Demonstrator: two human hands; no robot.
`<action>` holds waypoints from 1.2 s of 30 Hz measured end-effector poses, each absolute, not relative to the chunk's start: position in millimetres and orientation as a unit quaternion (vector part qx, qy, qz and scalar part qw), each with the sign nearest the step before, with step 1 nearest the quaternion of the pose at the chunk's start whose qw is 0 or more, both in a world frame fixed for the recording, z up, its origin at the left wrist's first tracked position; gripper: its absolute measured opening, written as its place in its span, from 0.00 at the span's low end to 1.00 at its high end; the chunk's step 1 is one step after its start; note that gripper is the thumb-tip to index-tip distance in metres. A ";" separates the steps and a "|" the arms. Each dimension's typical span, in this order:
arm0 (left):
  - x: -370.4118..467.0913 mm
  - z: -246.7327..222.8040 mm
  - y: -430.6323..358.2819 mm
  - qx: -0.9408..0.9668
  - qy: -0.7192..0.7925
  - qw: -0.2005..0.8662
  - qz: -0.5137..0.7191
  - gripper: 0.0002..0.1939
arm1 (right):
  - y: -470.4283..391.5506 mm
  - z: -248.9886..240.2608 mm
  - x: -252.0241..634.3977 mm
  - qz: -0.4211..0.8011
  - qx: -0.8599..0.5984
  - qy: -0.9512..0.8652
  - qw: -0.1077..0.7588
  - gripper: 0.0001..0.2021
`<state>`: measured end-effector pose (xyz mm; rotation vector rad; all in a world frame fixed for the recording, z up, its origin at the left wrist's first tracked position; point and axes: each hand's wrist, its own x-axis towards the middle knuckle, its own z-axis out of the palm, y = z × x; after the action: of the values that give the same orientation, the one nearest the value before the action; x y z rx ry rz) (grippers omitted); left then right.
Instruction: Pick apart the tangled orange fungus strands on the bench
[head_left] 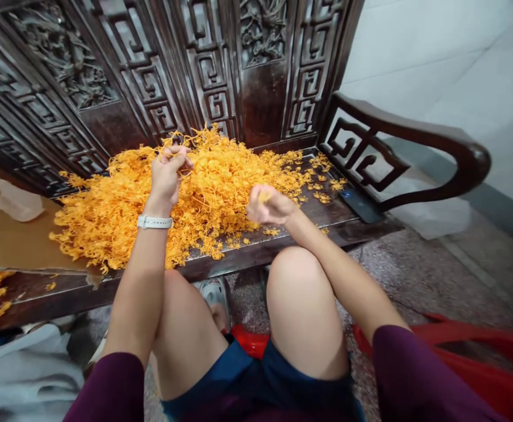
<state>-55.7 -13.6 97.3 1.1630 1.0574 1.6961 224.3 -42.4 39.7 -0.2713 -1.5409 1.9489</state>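
Left hand (pixel 172 167) raised in front of pile of orange strands (pixel 225 170), fingertips pinching thin strand (pixel 186 173); right hand (pixel 272 206), blurred, curled around small orange piece (pixel 264 198), near pile's front right edge; pile heaped on dark wooden bench (pixel 333 220), close to carved backrest (pixel 262 111), loose bits (pixel 322 198) scattered toward right; phone (pixel 362 204) flat beside armrest (pixel 418 133); cardboard (pixel 23 246) left of pile; white band (pixel 155 222) on left wrist

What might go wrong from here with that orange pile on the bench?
Loose pieces could drop to the floor: the orange pile reaches the bench's front edge. The phone-like device beside the armrest might get nudged off, lying close to that edge too. Tangled strands near the left hand could snag when lifted.
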 end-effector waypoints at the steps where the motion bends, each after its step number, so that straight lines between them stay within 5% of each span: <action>1: -54.7 96.7 -15.0 0.459 0.422 0.410 0.666 0.09 | -40.2 39.4 227.5 0.743 -0.135 -0.512 0.409 0.32; 4: -52.9 95.8 -16.7 0.448 0.432 0.424 0.657 0.10 | -37.4 39.7 229.2 0.749 -0.194 -0.402 0.489 0.34; 10: -52.1 100.5 -18.1 0.434 0.470 0.434 0.634 0.09 | -39.6 28.4 218.4 0.783 -0.185 -0.500 0.321 0.24; 14: -33.3 111.6 -29.4 0.470 0.464 0.373 0.651 0.12 | -40.9 28.1 210.0 0.683 -0.294 -0.573 0.344 0.19; 19: 2.7 117.7 -42.4 0.547 0.338 0.406 0.649 0.15 | -43.7 45.4 192.3 0.482 -0.324 -0.691 0.431 0.33; 25: 13.2 106.6 -39.9 0.598 0.273 0.407 0.634 0.22 | -41.4 55.3 171.9 0.422 -0.298 -0.712 0.476 0.14; 29: -1.5 98.5 -37.1 0.687 0.255 0.303 0.610 0.55 | -33.5 68.9 169.7 0.470 -0.308 -0.659 0.499 0.20; 31: -7.8 99.1 -40.7 0.706 0.292 0.261 0.590 0.62 | -30.0 84.4 169.5 0.504 -0.302 -0.637 0.498 0.21; 36: -12.8 107.2 -46.8 0.687 0.376 0.184 0.593 0.28 | -16.0 123.9 162.8 0.518 -0.303 -0.635 0.487 0.21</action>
<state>-12.8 -46.8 107.2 1.9381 1.0615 1.6722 162.8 -16.0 123.9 -0.7359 -1.5449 1.2594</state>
